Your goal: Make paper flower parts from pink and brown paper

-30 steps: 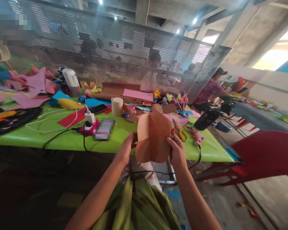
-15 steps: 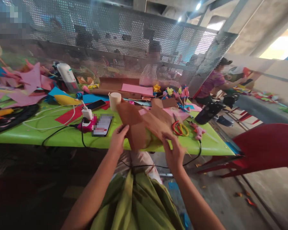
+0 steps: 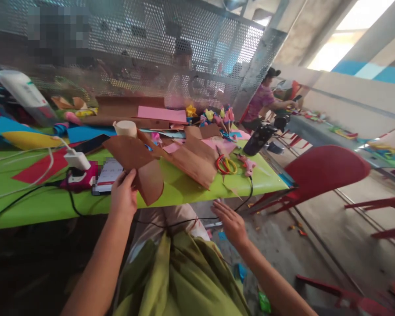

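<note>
My left hand (image 3: 124,193) pinches a curved piece of brown paper (image 3: 148,177) just above the front edge of the green table (image 3: 181,195). My right hand (image 3: 229,219) is off the table's front edge, fingers stretched out, holding nothing. Between the hands, a larger sheet of brown paper (image 3: 194,162) lies on the table. To its right are scissors (image 3: 226,164) with red and yellow handles and a pink glue gun (image 3: 249,166) on a black cord. Behind the held paper stands a cream roll (image 3: 125,128).
At left, a pink power strip (image 3: 80,177) holds a white charger (image 3: 76,159) beside a phone (image 3: 107,175). A dark bottle (image 3: 258,139) stands at the table's right end, near a red chair (image 3: 325,171). A person (image 3: 260,103) sits beyond. Cords hang along the front edge.
My right hand has let go of the larger brown sheet and drawn back past the table edge. My left hand still holds its brown piece. The view has turned right.
</note>
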Tool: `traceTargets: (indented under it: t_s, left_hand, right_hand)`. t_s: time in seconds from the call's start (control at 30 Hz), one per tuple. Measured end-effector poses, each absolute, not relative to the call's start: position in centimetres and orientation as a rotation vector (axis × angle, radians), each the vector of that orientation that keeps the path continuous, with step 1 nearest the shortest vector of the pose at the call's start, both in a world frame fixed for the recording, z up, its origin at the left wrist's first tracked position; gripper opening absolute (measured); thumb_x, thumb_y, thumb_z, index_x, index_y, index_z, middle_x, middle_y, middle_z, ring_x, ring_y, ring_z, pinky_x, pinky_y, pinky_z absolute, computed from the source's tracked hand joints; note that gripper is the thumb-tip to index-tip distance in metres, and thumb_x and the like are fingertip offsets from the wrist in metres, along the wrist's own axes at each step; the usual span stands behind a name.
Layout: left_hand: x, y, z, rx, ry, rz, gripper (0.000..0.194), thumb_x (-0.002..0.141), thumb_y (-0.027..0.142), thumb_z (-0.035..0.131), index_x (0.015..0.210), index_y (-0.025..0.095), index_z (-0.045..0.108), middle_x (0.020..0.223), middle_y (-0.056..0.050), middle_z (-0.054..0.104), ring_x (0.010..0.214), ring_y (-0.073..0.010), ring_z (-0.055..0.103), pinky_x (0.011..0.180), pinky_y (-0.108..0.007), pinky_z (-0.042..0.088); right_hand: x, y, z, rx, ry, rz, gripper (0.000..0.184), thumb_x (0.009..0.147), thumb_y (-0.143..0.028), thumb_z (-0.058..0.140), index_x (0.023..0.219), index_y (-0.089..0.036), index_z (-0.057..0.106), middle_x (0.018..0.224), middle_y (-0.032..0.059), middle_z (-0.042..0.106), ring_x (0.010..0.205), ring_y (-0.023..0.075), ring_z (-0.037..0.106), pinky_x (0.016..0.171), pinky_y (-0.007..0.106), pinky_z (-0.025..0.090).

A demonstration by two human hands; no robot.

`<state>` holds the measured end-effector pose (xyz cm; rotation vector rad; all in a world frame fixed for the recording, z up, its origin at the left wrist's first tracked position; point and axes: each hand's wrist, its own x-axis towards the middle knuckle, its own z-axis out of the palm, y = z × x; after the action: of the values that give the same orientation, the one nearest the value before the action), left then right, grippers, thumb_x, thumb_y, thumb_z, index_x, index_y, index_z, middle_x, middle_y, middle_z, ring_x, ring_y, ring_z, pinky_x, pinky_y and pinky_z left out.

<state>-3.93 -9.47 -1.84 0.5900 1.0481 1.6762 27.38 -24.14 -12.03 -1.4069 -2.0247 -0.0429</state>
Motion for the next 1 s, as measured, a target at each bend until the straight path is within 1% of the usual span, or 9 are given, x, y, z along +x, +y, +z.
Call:
traceTargets:
  t_s: [0.2,0.33,0.47,0.53,0.63,0.73,0.83,0.93,1.0]
  left_hand:
    - [-2.7,-9.1,-1.9,0.616,1.022,1.649,0.026,0.054,0.030,0.081,0.070,0.020,0.064,0.068,0.002,0.068,0.062,-0.0118,0.061,0.053,-0.020,0.045]
    - [-1.3,-9.2,-1.2,0.641,1.045,1.587,0.027,0.055,0.031,0.080,0.073,0.018,0.065,0.068,0.002,0.067,0.059,-0.0107,0.059,0.050,-0.019,0.042]
    - [-0.5,-9.3,-0.4,0.647,1.039,1.557,0.029,0.053,0.030,0.082,0.075,0.018,0.067,0.071,0.000,0.070,0.066,-0.0140,0.064,0.056,-0.021,0.046]
    - [-0.7,-9.2,0.0,0.646,1.011,1.556,0.029,0.053,0.030,0.082,0.075,0.018,0.068,0.074,-0.002,0.072,0.075,-0.0185,0.068,0.064,-0.025,0.051]
    - [-1.4,-8.9,0.4,0.622,0.954,1.567,0.030,0.054,0.030,0.081,0.078,0.018,0.068,0.078,-0.004,0.075,0.087,-0.0242,0.070,0.075,-0.031,0.055]
    - [-2.3,-8.2,0.6,0.556,0.939,1.606,0.031,0.053,0.030,0.082,0.078,0.019,0.067,0.077,-0.003,0.075,0.089,-0.0255,0.071,0.080,-0.034,0.055]
    - [-2.8,-7.5,0.4,0.520,0.954,1.619,0.034,0.053,0.032,0.082,0.079,0.019,0.066,0.078,-0.002,0.075,0.090,-0.0251,0.071,0.083,-0.034,0.054]
    - [-2.6,-7.2,-0.2,0.532,0.968,1.561,0.038,0.054,0.035,0.083,0.085,0.018,0.067,0.080,-0.002,0.075,0.088,-0.0241,0.071,0.082,-0.033,0.053]
    - [-2.5,-7.3,-0.9,0.549,0.978,1.515,0.042,0.055,0.037,0.083,0.090,0.019,0.068,0.081,-0.002,0.076,0.086,-0.0235,0.070,0.080,-0.032,0.052]
  right_hand:
    - [37.0,-31.9,-11.0,-2.229,-1.900,0.374,0.015,0.065,-0.022,0.074,0.079,-0.027,0.076,0.075,0.0049,0.077,0.072,0.0277,0.073,0.068,0.037,0.056]
    - [35.2,-29.4,-7.0,-2.007,-1.641,0.171,0.026,0.084,-0.035,0.061,0.107,-0.025,0.071,0.095,0.0071,0.074,0.073,0.0220,0.069,0.068,0.032,0.053]
    - [31.3,-23.2,-5.2,-1.864,-1.563,-0.024,0.032,0.085,-0.031,0.058,0.115,-0.025,0.068,0.105,0.0082,0.070,0.072,0.0201,0.066,0.063,0.031,0.050]
    - [30.5,-21.6,-5.4,-1.871,-1.570,-0.030,0.025,0.086,-0.028,0.054,0.103,-0.023,0.072,0.099,0.0078,0.071,0.074,0.0210,0.066,0.065,0.031,0.049]
    - [31.3,-22.7,-5.8,-1.871,-1.741,0.194,0.018,0.082,-0.025,0.056,0.081,-0.022,0.074,0.081,0.0053,0.072,0.075,0.0227,0.068,0.067,0.030,0.048]
    - [32.9,-25.8,-4.4,-1.852,-2.118,0.740,0.014,0.075,-0.020,0.064,0.076,-0.027,0.077,0.067,0.0005,0.072,0.063,0.0207,0.067,0.058,0.026,0.046]
    - [32.7,-26.5,-2.0,-1.848,-2.137,0.777,0.030,0.077,-0.028,0.068,0.106,-0.030,0.076,0.090,0.0039,0.078,0.074,0.0232,0.071,0.067,0.029,0.052]
    - [29.8,-23.0,-0.8,-1.806,-2.018,0.491,0.049,0.086,-0.035,0.059,0.135,-0.027,0.059,0.131,0.0099,0.065,0.112,0.0279,0.065,0.093,0.038,0.051]
    - [27.3,-19.4,-1.4,-1.715,-2.069,0.347,0.065,0.079,-0.035,0.066,0.141,-0.022,0.052,0.141,0.0127,0.056,0.126,0.0309,0.055,0.104,0.045,0.045]
